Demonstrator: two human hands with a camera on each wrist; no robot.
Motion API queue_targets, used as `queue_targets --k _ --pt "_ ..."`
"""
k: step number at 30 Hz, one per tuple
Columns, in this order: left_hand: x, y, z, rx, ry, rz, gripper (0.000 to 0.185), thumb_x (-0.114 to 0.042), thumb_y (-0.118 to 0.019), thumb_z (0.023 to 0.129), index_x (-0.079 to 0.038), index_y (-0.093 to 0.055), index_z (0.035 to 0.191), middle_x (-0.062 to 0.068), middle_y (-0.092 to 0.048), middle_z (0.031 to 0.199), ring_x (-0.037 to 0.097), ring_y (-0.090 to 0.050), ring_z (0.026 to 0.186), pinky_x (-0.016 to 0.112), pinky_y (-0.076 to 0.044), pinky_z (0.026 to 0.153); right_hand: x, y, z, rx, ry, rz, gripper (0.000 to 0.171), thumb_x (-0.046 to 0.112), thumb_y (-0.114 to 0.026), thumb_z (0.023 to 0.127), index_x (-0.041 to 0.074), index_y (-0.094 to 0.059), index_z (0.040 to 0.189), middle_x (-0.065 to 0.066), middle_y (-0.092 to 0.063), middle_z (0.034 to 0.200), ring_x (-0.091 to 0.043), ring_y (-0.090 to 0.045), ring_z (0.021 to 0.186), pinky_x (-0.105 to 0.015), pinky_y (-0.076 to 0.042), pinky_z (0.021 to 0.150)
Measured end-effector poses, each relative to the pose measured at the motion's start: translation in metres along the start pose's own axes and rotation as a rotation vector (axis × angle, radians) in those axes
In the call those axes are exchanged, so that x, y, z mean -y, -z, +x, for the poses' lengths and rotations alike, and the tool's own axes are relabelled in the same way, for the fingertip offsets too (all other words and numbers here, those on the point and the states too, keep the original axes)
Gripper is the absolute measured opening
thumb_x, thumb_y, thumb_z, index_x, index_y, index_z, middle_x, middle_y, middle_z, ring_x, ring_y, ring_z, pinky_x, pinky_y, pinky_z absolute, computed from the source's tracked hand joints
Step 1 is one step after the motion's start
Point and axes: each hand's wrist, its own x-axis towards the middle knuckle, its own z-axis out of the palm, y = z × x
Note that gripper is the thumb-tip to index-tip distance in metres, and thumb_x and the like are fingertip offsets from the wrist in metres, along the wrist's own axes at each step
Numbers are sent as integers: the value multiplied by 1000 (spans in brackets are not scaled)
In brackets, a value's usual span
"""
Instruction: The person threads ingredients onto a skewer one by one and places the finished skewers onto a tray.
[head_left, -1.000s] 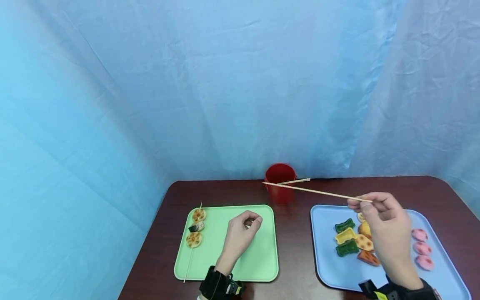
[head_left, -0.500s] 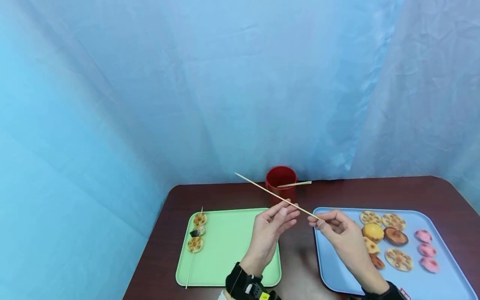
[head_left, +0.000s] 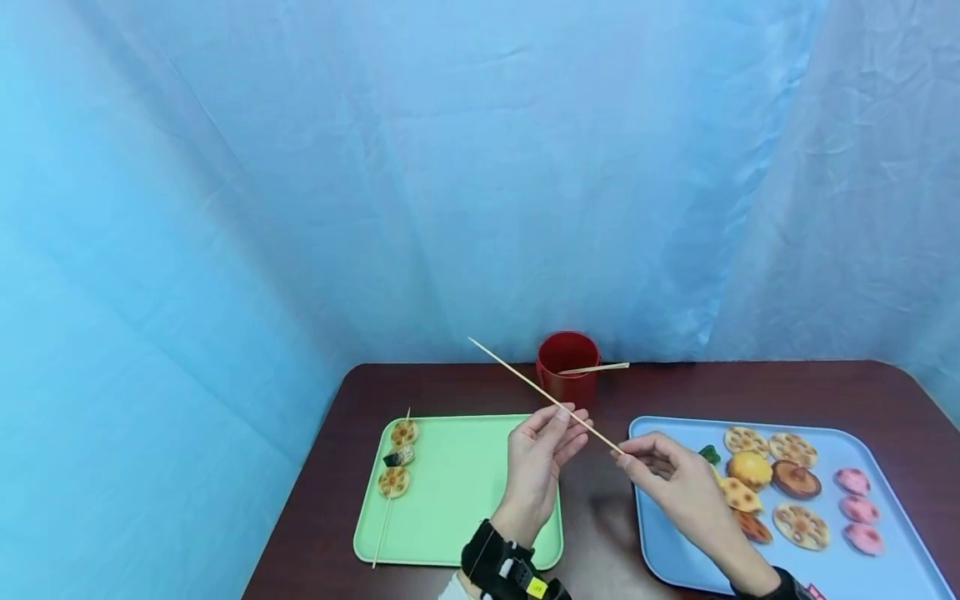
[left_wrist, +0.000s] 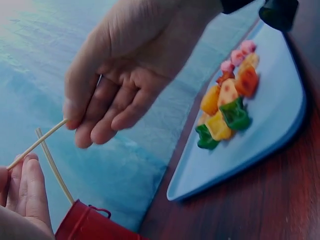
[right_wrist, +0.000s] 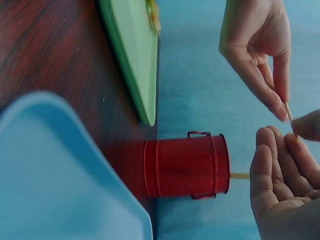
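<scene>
1. Right hand [head_left: 678, 479] pinches the low end of a bare skewer [head_left: 543, 396] between thumb and forefinger, its other fingers loosely curled.
2. Left hand [head_left: 540, 458] meets the same skewer near its middle, thumb and straight fingertips closed on the stick.
3. Held by both hands above the counter [head_left: 465, 383], the skewer slants up and to the left, its free tip raised in front of the blue cloth [head_left: 450, 167].
4. Just behind the hands stands a red cup [head_left: 567, 371], with one more stick [head_left: 596, 367] poking out of it to the right.
5. Under the left hand lies a green tray [head_left: 465, 492]; along its left edge rests a loaded skewer [head_left: 393, 475] with two lotus slices and a dark piece between them.
6. Beside the right hand sits a blue tray [head_left: 885, 567] holding food pieces [head_left: 772, 487]: lotus slices, orange and brown pieces, a green one partly hidden by the hand, and three pink ones at the right.
</scene>
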Motion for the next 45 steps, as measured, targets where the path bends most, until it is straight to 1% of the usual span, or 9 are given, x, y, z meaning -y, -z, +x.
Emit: queue_targets --k 4,9,11,17,21,26,30,36,45 --pt "3 7 1 -9 -29 35 26 -14 -70 99 5 -71 117 24 -74 112 29 -76 99 35 -59 85 -3 13 7 -7 -30 -129 28 33 -69 101 9 -74 112 -1 -76 103 -8 -71 90 -24 -57 77" --pt "3 18 1 3 -59 135 25 -17 -71 99 3 -72 116 22 -75 107 28 -76 95 35 -59 84 -13 43 20 91 -86 -244 38 41 -62 104 6 -71 118 -7 -74 108 -20 -71 95 -25 -56 74" --pt "2 23 0 9 -68 182 24 -17 -71 99 1 -73 115 24 -75 106 27 -77 93 34 -59 83 -19 54 25 140 -76 -294 34 36 -62 105 6 -71 117 -7 -74 107 -22 -70 93 -26 -55 71" --pt "0 39 0 31 -99 325 21 -16 -70 100 1 -74 112 29 -72 103 30 -76 90 41 -60 84 -39 74 33 232 31 -498 14 20 -70 100 9 -76 106 3 -73 94 -9 -63 77 -27 -53 65" --pt "3 50 -2 35 -113 391 20 -15 -70 99 1 -74 111 26 -72 101 28 -76 86 45 -60 83 -49 78 33 277 87 -600 5 16 -76 95 13 -78 99 9 -71 89 -5 -61 76 -30 -54 67" --pt "4 62 -4 34 -136 468 22 -12 -70 99 5 -74 111 19 -72 94 16 -71 78 30 -60 75 -60 84 26 307 216 -679 9 14 -83 87 20 -77 92 14 -68 88 -2 -61 77 -30 -56 67" --pt "4 71 -6 30 -140 498 22 -12 -70 99 5 -74 111 22 -71 95 11 -68 77 25 -56 72 -64 87 20 312 297 -748 16 13 -86 83 26 -77 88 17 -65 88 -5 -64 80 -29 -56 68" --pt "5 79 -8 27 -118 527 19 -12 -70 99 2 -75 109 28 -70 99 14 -69 80 24 -55 73 -69 86 16 358 292 -826 20 12 -88 80 26 -76 88 17 -63 90 -8 -64 83 -31 -57 69" --pt "8 83 -9 46 -116 565 22 -11 -70 98 7 -74 110 21 -73 97 13 -69 80 22 -54 71 -78 85 11 354 266 -881 23 9 -88 78 24 -73 86 15 -58 87 -7 -61 79 -29 -54 65"
